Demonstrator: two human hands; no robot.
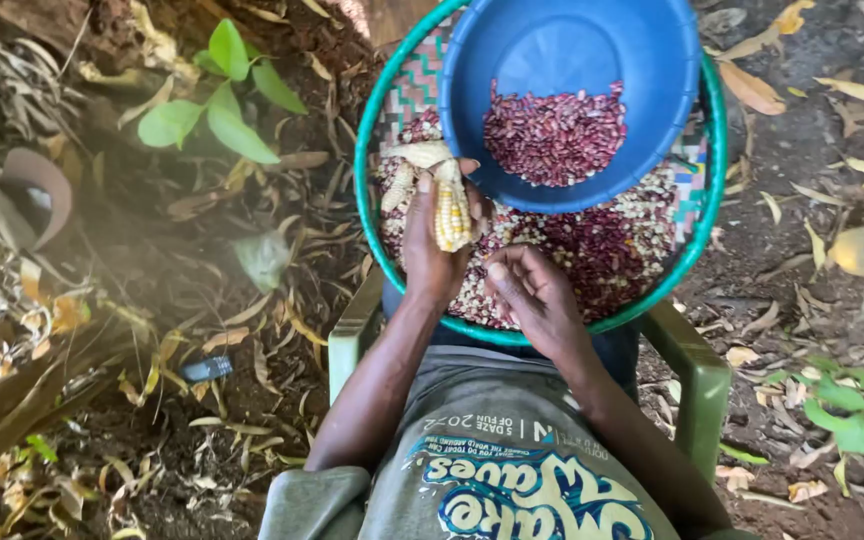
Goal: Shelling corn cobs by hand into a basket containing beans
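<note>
Our left hand [432, 245] reaching forward with fingers wrapped closed, our right hand [532, 300] just beside it, fingers curled inward, both our bare forearms angled in from below

Free room and obstacles about the grip. Left hand [432, 250] closed round a maize cob [451, 212]. Directly beyond the cob, the blue bowl [572, 50] of red beans blocks passage. Just right of the grip, the right hand [532, 295] crowds the gap. Left of the grip, the woven tray's green rim [364, 215] bounds movement; beneath, loose mixed kernels [592, 245] lie open.
</note>
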